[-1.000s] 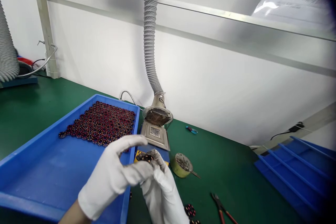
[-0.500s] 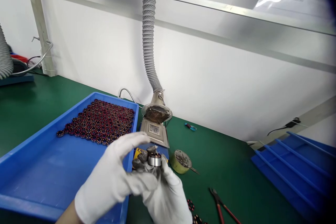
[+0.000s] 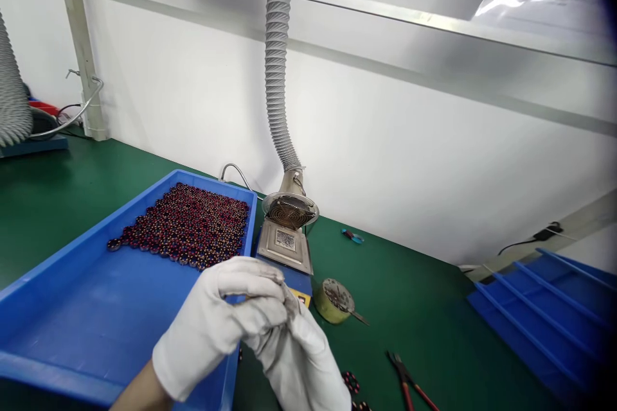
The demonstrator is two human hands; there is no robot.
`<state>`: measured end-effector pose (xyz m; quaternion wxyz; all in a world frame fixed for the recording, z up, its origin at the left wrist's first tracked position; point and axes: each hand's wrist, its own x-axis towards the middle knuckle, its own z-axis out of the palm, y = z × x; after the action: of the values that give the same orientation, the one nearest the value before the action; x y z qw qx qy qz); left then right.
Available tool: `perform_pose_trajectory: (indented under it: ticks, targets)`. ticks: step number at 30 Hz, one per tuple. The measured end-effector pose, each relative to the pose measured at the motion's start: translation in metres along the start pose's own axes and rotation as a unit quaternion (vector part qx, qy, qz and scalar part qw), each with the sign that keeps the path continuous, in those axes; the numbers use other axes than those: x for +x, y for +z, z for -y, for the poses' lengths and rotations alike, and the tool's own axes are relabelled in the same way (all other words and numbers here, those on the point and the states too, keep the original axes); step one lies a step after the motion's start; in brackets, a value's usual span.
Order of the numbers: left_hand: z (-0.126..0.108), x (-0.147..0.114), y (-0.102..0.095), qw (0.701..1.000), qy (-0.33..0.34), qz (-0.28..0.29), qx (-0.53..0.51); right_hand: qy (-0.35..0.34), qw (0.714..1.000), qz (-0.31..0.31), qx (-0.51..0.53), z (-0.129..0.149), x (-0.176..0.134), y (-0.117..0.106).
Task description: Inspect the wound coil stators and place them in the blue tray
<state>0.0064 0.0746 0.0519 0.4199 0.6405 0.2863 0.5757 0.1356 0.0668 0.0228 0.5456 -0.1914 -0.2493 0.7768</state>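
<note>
My left hand (image 3: pixel 224 318), in a white glove, has its fingers bent and pressed together over the fingertips of my right hand (image 3: pixel 301 350). The right glove is white too, with grey smudges at the fingertips, and its fingers are closed. Between the hands, the small silver metal ring seen earlier is now hidden by the fingers. The hands meet in front of a hot plate (image 3: pixel 285 245) with a square metal top, beside the right wall of a blue tray (image 3: pixel 120 308). In its far part sit many small round wound stators (image 3: pixel 187 225), dark with red and copper colours.
A yellowish round tin (image 3: pixel 332 302) with a thin metal strip stands right of the hot plate. Red-handled pliers (image 3: pixel 405 379) and loose round stators (image 3: pixel 351 382) lie nearer. A ribbed exhaust hose (image 3: pixel 277 64) hangs above; small blue cutters (image 3: pixel 351 236) and blue trays (image 3: pixel 544 321) are to the right.
My left hand, spread apart before, has closed over the right fingertips, covering the silver metal ring that the right hand was holding in view. The camera view has shifted slightly.
</note>
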Motion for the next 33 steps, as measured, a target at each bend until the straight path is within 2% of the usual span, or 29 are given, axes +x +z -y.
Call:
perform_pose_trajectory:
  ticks: [3,6,8,10,12,13,15,18,22,24,25,27,29,31,33]
  targets:
    - [0.0,-0.002,-0.001,0.99,-0.063,-0.052,-0.113,0.019,0.998,0.018,-0.054,0.0,0.01,-0.016]
    - [-0.007,-0.004,-0.008,0.978,-0.069,-0.135,-0.143,0.014,0.998,0.019,-0.065,0.001,0.014,-0.03]
    - [-0.014,-0.004,-0.014,0.986,-0.09,-0.111,-0.087,-0.004,0.998,0.008,-0.069,0.002,0.014,-0.035]
    - [-0.02,-0.003,-0.016,0.99,-0.139,-0.015,-0.019,-0.021,0.997,-0.003,-0.077,0.003,0.017,-0.038]
    - [-0.021,-0.002,-0.014,0.987,-0.154,0.048,-0.016,-0.018,0.996,-0.011,-0.088,0.003,0.022,-0.04]
    - [-0.02,-0.002,-0.012,0.987,-0.144,0.058,-0.031,-0.011,0.996,-0.016,-0.09,0.002,0.024,-0.04]
    - [-0.016,-0.003,-0.006,0.99,-0.115,0.05,-0.071,0.002,0.995,-0.029,-0.091,0.001,0.023,-0.041]
    - [-0.011,-0.005,0.001,0.985,-0.106,0.023,-0.134,-0.022,0.995,-0.04,-0.094,-0.001,0.012,-0.038]
    - [-0.013,-0.008,0.0,0.965,-0.095,-0.079,-0.232,-0.065,0.992,-0.045,-0.102,-0.004,-0.005,-0.033]
    - [-0.017,-0.008,-0.004,0.967,-0.104,-0.11,-0.203,-0.069,0.99,-0.055,-0.108,-0.003,-0.006,-0.033]
    - [-0.02,-0.007,-0.006,0.974,-0.124,-0.1,-0.163,-0.065,0.99,-0.061,-0.112,-0.003,-0.005,-0.034]
    - [-0.023,-0.005,-0.008,0.985,-0.155,-0.031,-0.075,-0.049,0.989,-0.075,-0.121,0.0,0.0,-0.035]
    - [-0.023,-0.003,-0.007,0.991,-0.13,0.031,-0.03,-0.036,0.987,-0.092,-0.129,0.004,0.006,-0.035]
    - [-0.022,-0.003,-0.003,0.996,-0.078,0.031,-0.028,-0.052,0.984,-0.109,-0.13,0.006,0.012,-0.032]
    - [-0.02,-0.006,-0.002,0.998,-0.033,-0.012,-0.042,-0.092,0.981,-0.119,-0.127,0.007,0.014,-0.025]
